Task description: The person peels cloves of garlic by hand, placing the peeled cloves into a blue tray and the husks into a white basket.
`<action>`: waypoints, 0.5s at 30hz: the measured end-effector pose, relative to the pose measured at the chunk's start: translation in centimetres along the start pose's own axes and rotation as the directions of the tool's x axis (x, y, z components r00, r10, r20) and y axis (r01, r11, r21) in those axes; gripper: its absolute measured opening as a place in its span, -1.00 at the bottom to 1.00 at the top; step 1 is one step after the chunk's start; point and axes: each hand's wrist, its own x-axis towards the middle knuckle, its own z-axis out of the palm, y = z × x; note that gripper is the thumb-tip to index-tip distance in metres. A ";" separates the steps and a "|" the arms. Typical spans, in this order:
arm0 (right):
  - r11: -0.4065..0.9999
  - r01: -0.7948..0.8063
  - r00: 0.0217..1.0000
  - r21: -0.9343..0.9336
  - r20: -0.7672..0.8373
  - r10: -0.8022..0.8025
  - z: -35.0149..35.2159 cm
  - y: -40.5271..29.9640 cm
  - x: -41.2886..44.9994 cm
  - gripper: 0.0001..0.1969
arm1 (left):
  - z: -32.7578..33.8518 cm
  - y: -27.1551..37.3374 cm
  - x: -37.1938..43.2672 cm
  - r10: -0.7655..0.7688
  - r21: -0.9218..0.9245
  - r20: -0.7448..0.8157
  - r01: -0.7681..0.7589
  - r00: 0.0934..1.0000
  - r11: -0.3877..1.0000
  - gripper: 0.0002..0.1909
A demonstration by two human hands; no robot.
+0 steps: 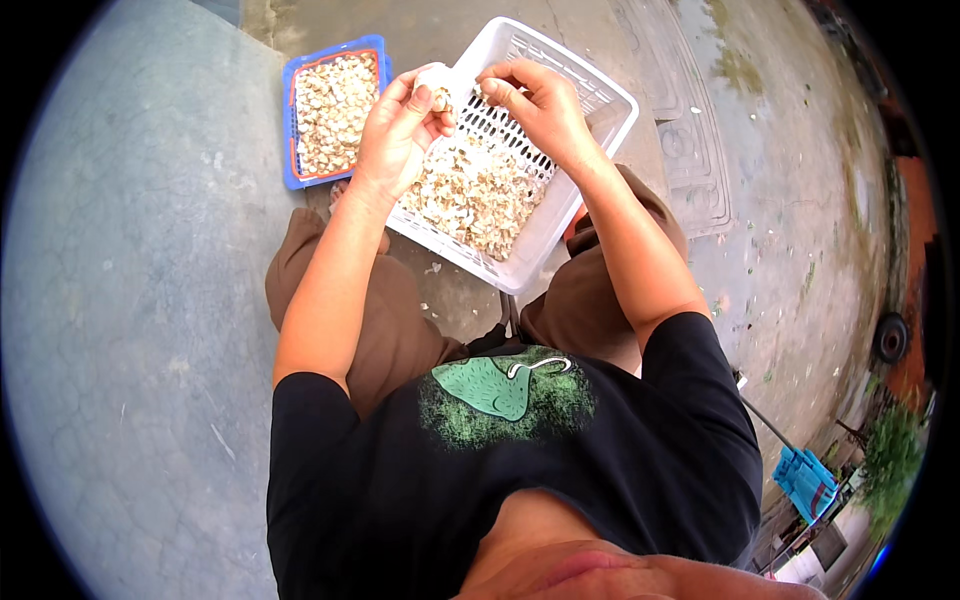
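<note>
My left hand [405, 120] holds a whitish garlic bulb [433, 81] between thumb and fingers, above the left rim of a white slotted plastic basket [536, 259]. To its right, over the basket, is my right hand [529, 97], its thumb and fingertips bent close together; whether something small is between them I cannot tell. Pale pieces that look like garlic cloves [480, 195] lie heaped in the near part of the basket. A smaller blue plastic basket [291, 124] with an orange-red inner edge stands at the left, filled with similar pieces [336, 112].
My knees are on both sides of the white basket's near end. A smooth grey surface [142, 247] spans the left. Far right are a wheel [892, 337], a blue dustpan-like object [806, 484] and green plants [892, 457]. Small scraps dot the concrete floor [772, 300].
</note>
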 end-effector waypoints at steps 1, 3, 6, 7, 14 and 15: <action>0.970 -0.097 0.995 0.222 0.005 0.098 0.0 -0.6 0.0 -0.84 | 0.0 -0.2 0.1 -0.001 0.031 0.016 0.001 1.000 1.000 -0.64; 0.978 -0.002 0.998 0.208 -0.063 0.015 0.2 -0.7 0.2 -0.84 | 0.4 -0.7 0.1 0.011 0.101 0.005 -0.011 1.000 0.995 -0.65; 0.997 0.074 0.995 -0.007 -0.069 -0.075 0.2 -1.3 0.6 -0.88 | 0.6 -1.4 0.6 0.043 0.210 -0.008 -0.041 0.999 0.977 -0.66; 0.998 0.069 0.995 -0.011 -0.072 -0.069 0.2 -1.0 0.7 -0.88 | 0.7 -1.7 0.8 0.063 0.246 -0.007 -0.059 0.998 0.967 -0.66; 0.918 0.226 0.966 -0.327 -0.047 -0.254 0.6 0.9 1.5 -0.90 | 1.3 -2.4 1.9 0.073 0.366 -0.079 -0.039 0.994 0.930 -0.71; 0.917 0.227 0.965 -0.328 -0.049 -0.257 0.5 1.0 1.5 -0.90 | 1.3 -2.4 2.0 0.075 0.367 -0.076 -0.042 0.994 0.929 -0.71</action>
